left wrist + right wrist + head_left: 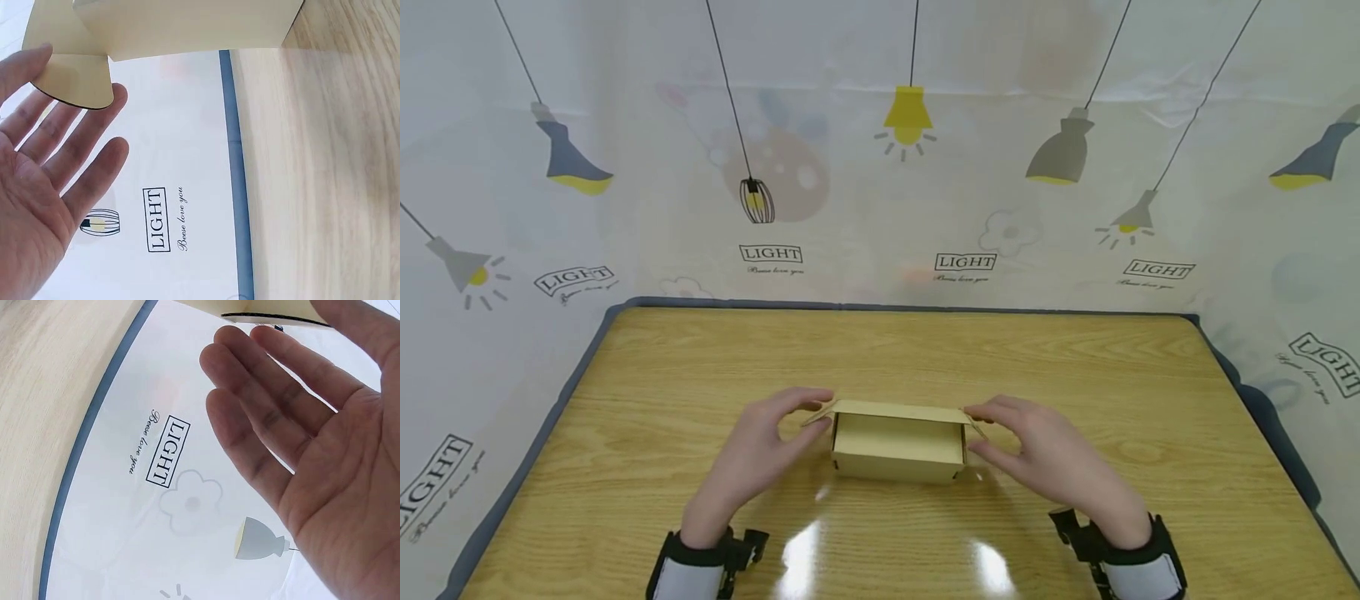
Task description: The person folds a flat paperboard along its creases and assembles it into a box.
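A small tan cardboard box (897, 467) stands on the table with its lid (901, 411) raised along the far side and its front open. On the left, my left hand (767, 437) pinches the rounded side flap (78, 80) of the lid, thumb on one face and fingers behind it. My right hand (1037, 442) holds the opposite flap (281, 307) between thumb and fingers. In the right wrist view that flap shows only at the top edge, so the exact finger contact is partly hidden.
The wood-grain table (700, 358) has a dark blue-grey edge (850, 306). Behind it and at both sides hangs a pale curtain (865, 200) printed with lamps and the word LIGHT. Each wrist wears a black strap (700, 554).
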### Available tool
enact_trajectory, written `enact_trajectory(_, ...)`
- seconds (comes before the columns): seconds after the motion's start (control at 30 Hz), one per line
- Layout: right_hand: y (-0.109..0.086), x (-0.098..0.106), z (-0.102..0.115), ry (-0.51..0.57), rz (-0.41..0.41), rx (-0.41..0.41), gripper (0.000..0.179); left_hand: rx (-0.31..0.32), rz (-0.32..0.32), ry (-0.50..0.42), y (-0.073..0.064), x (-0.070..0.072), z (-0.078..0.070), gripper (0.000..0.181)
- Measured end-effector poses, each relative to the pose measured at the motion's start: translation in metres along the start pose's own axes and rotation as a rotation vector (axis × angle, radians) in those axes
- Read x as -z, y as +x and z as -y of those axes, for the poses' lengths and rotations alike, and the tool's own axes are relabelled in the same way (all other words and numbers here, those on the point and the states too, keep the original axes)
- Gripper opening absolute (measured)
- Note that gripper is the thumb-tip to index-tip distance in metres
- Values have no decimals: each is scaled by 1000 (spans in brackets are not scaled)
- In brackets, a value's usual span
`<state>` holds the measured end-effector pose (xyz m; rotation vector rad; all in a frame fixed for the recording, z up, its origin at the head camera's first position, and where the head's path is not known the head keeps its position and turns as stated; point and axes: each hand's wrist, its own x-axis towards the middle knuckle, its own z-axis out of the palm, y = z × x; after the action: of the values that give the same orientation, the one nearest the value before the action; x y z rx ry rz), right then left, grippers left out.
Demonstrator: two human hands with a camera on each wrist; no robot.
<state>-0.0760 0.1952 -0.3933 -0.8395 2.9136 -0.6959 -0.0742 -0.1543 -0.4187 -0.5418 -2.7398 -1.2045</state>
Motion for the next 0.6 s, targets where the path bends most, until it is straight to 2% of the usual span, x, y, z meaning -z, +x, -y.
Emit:
enact_trajectory(0.23, -1, 5, 3, -1, -55, -34, 23, 32, -119, 62, 0, 1, -6, 19)
enact_trajectory(0.4, -1, 6, 3, -2, -105, -40, 14, 82, -161, 59, 0, 1, -8, 14)
enact_trajectory(0.6, 0, 7, 4, 17, -116, -63, 11, 99, -200, 47, 2, -2, -11, 11)
